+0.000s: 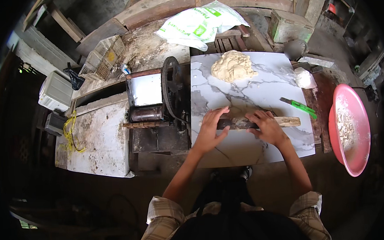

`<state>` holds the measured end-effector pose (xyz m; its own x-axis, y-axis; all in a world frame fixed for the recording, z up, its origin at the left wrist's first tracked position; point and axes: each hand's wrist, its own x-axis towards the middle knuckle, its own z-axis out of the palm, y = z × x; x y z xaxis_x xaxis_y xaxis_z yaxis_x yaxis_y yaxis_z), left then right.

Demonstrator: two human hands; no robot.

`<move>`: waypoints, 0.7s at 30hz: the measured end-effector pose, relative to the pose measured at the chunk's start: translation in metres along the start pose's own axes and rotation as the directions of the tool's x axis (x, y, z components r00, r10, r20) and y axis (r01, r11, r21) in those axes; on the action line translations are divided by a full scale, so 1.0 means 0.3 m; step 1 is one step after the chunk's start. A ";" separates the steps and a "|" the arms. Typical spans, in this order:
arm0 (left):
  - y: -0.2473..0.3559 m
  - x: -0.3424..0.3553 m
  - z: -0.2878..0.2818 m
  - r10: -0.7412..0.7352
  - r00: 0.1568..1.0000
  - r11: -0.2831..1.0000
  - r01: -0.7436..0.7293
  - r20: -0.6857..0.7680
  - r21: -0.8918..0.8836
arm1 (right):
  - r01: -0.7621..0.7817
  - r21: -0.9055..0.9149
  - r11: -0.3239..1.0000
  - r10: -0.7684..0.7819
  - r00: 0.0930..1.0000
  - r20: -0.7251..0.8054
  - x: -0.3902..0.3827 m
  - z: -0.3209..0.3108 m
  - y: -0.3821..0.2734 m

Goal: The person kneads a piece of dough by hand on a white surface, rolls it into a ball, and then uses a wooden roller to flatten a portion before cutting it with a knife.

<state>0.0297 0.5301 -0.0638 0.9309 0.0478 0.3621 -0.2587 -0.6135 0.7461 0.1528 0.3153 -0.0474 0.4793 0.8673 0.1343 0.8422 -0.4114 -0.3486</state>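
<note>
A thick wooden rod (287, 122), like a rolling pin, lies crosswise on the marble-patterned board (208, 91). It is dark toward the left and pale at its right end. My left hand (207, 130) is open at the rod's left end, thumb and fingers spread apart. Across the rod's right half lies my right hand (268, 128), fingers apart and slightly bent, hiding part of the wood. Beyond both hands, a lump of pale dough (233, 66) sits at the far side of the board. A green box cutter (302, 107) rests to the right of my right hand.
A roller machine (147, 113) with a large wheel (171, 88) stands left of the board. A pink basin (362, 128) holding pale flour is at right, near a small white bag (304, 78). Behind lie a white-and-green sack (204, 23) and a plastic basket (102, 59).
</note>
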 end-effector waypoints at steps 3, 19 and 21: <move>-0.006 0.018 0.113 -0.036 0.986 0.980 0.067 -0.163 0.189 | -0.012 -0.063 0.998 0.015 0.999 0.042 -0.008 0.023 -0.048; -0.079 0.039 0.210 -0.118 0.948 0.832 0.258 -0.297 0.492 | -0.262 -0.280 0.924 0.133 0.904 -0.407 0.072 0.195 -0.039; -0.030 -0.019 0.216 -0.143 0.957 0.827 0.256 -0.254 0.500 | -0.245 -0.231 0.942 0.133 0.901 -0.413 0.012 0.208 -0.074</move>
<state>0.0435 0.4842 -0.1089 0.8620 0.3338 0.3816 0.1536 -0.8893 0.4308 0.1206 0.3451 -0.0971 0.6458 0.6107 0.4582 0.7327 -0.6645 -0.1470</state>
